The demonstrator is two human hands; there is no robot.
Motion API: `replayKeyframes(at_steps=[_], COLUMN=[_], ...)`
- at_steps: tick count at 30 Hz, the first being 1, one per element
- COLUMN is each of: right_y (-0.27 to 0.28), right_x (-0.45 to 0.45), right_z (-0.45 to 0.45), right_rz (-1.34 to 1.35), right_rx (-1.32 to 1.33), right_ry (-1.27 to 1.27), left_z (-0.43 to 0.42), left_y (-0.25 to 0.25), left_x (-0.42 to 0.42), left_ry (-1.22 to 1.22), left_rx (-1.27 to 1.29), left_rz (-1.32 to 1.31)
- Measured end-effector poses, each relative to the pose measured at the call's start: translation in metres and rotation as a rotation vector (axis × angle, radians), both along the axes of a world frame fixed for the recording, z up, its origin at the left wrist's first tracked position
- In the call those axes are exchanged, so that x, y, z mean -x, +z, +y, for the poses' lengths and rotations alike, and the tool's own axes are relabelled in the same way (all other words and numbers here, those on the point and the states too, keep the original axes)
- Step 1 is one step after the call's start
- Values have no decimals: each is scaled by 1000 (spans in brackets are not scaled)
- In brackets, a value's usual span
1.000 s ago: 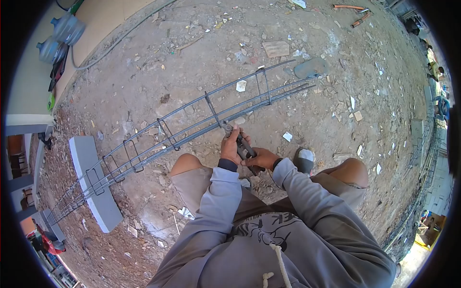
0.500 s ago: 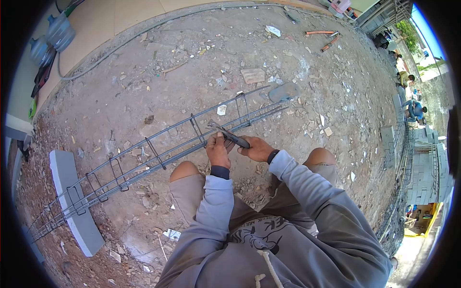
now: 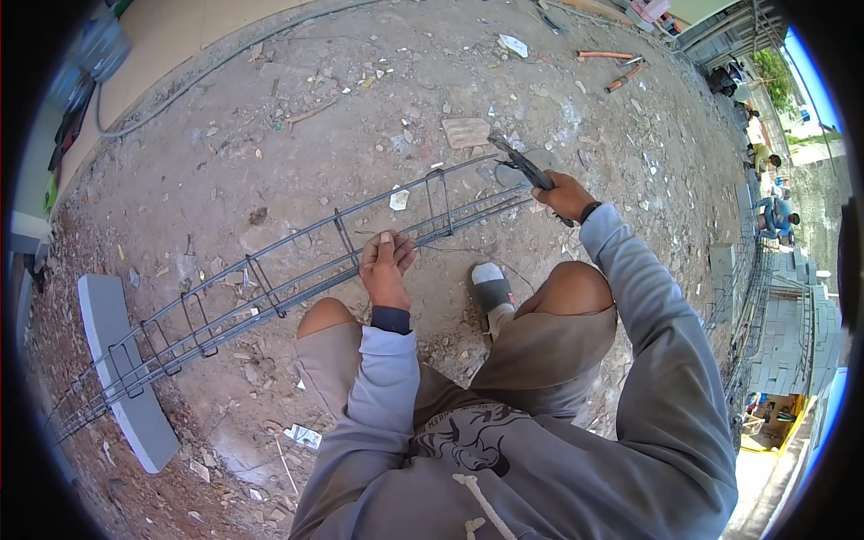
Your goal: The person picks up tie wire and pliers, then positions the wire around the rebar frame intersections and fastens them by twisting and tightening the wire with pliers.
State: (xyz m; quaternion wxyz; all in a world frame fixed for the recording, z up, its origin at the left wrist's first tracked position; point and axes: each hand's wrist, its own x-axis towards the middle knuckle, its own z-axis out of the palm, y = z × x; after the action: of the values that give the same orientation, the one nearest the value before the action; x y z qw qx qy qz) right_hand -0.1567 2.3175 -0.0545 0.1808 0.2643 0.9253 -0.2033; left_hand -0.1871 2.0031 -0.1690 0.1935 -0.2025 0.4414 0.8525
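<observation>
My right hand [image 3: 565,196] is closed around the dark handles of a pair of pincers [image 3: 522,162], held out over the far end of a steel rebar cage [image 3: 247,262]. The jaws point up and left, away from me. My left hand [image 3: 387,270] is over the cage's near rods with thumb and fingers pinched together. A thin wire [image 3: 468,250] appears to run from those fingers off to the right. The cage has long rods with square stirrups and slants across the ground, its left part resting on a grey block [image 3: 103,306].
Orange-handled bolt cutters [image 3: 605,55] lie on the rubble-strewn dirt, and a flat broken slab [image 3: 466,133] is beyond the cage. Blue water jugs [image 3: 103,45] stand at upper left. My foot [image 3: 492,292] is between the hands. Several people [image 3: 778,219] are at far right.
My hands have parted. The right hand has carried the pincers away to the upper right, while the left has moved slightly left, still pinched. My foot has come into view.
</observation>
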Motion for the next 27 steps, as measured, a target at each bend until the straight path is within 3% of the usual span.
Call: replayKeyframes(at_steps=[4, 9, 10, 12, 13, 15, 17, 19, 22, 25, 27], right_y=[-79, -186, -197, -214, -216, -201, -165, -117, -104, -134, -152], right_x=[-57, -106, -109, -100, -91, -54, -8, 28, 59, 72, 85], right_z=[62, 78, 80, 71, 65, 72, 64, 40, 17, 15, 19], right_rz=[-47, 36, 15, 145, 211, 451, 525, 371, -14, 340, 412], right_rx=[-170, -80, 1, -244, -371, -83, 593, 821, 942, 590, 522], right_ry=[-274, -562, -551, -442, -380, -254, -173, 103, 244, 371, 227], left_z=[15, 44, 50, 64, 71, 87, 107, 127, 154, 161, 152], left_y=[-7, -20, -22, -26, -26, -27, -25, -23, -19, -23, -28], left_x=[7, 0, 1, 5, 9, 19, 28, 34, 44, 60, 74], left_ry=[-36, -125, -136, -153, -157, -158, -169, -205, -301, -315, -333], left_rx=[89, 209, 228, 251, 251, 245, 252, 289, 407, 740, 1089], left_rz=[1, 2, 9, 23, 32, 54, 85, 128, 193, 394, 512])
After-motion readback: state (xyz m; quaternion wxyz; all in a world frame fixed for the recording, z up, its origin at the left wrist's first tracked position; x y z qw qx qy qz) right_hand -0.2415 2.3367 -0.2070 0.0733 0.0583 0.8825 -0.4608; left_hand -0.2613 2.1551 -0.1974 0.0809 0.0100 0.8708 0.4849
